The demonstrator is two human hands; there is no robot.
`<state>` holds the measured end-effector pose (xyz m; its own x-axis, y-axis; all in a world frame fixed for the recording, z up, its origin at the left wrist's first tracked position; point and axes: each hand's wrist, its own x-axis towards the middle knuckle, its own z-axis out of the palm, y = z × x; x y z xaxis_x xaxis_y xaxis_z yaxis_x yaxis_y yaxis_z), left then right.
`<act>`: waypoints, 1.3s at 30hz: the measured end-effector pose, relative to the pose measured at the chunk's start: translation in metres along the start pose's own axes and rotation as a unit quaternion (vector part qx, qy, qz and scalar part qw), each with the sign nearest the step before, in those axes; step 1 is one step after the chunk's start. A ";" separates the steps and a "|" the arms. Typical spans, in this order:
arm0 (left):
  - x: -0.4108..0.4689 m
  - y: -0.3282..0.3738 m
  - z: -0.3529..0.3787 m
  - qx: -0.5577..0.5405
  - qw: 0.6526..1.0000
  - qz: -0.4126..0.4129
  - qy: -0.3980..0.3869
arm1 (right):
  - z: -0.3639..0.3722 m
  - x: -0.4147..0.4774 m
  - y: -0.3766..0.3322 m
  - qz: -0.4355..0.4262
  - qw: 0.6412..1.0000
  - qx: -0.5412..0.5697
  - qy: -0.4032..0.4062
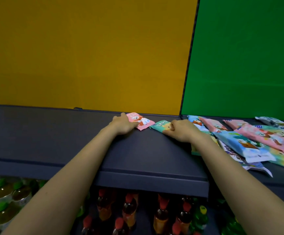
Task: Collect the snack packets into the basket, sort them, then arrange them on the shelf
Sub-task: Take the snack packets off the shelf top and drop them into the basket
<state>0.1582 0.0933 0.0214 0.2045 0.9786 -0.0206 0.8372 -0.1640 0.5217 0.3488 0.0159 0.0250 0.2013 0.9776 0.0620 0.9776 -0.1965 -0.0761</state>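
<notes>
My left hand (123,124) lies spread on the pink packet (142,122) at the back of the dark shelf (61,136). My right hand (180,131) pinches the teal packet (160,125) just beside it, near the packet pile (256,141).

pink packet (143,123) flat on shelf (53,133) | teal packet (160,125) beside it | mixed pile (256,141) at right

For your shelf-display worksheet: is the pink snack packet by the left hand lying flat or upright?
Lying flat: the pink snack packet rests face-up on the dark shelf, left hand touching its edge.
</notes>
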 end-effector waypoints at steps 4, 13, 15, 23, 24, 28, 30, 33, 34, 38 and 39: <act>0.023 0.012 0.009 -0.070 0.997 -0.036 0.022 | 0.003 0.010 0.000 0.025 0.999 0.017 0.012; 0.058 0.022 0.020 -0.169 0.982 -0.061 0.049 | 0.009 0.015 0.003 0.056 0.990 0.121 0.056; 0.062 0.014 0.018 -0.221 0.973 -0.054 0.049 | 0.009 0.017 0.004 0.057 0.986 0.139 0.072; 0.054 -0.007 0.007 -0.386 0.914 0.001 0.126 | 0.006 0.021 0.003 0.047 0.949 0.230 0.211; 0.050 -0.007 0.004 -0.403 0.904 0.004 0.140 | 0.005 0.020 0.002 0.046 0.937 0.256 0.235; 0.017 -0.011 -0.019 -0.460 0.866 0.040 0.192 | -0.002 0.015 -0.003 0.008 0.891 0.349 0.289; -0.009 -0.025 -0.033 -0.485 0.849 0.063 0.200 | -0.007 0.008 -0.014 -0.023 0.882 0.381 0.274; -0.055 -0.062 -0.058 -0.507 0.829 0.065 0.228 | -0.017 -0.006 -0.046 -0.081 0.856 0.458 0.224; -0.071 -0.078 -0.066 -0.512 0.822 0.061 0.242 | -0.019 -0.010 -0.061 -0.097 0.839 0.496 0.200; -0.144 -0.149 -0.096 -0.489 0.810 0.010 0.324 | -0.019 -0.032 -0.143 -0.152 0.748 0.644 0.048; -0.163 -0.169 -0.102 -0.480 0.805 -0.010 0.349 | -0.017 -0.038 -0.168 -0.165 0.735 0.658 0.008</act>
<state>-0.0683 -0.0260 0.0236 -0.4185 0.8662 0.2729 -0.0083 -0.3041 0.9526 0.1780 0.0101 0.0520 -0.0214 0.9522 0.3047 0.0685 0.3054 -0.9497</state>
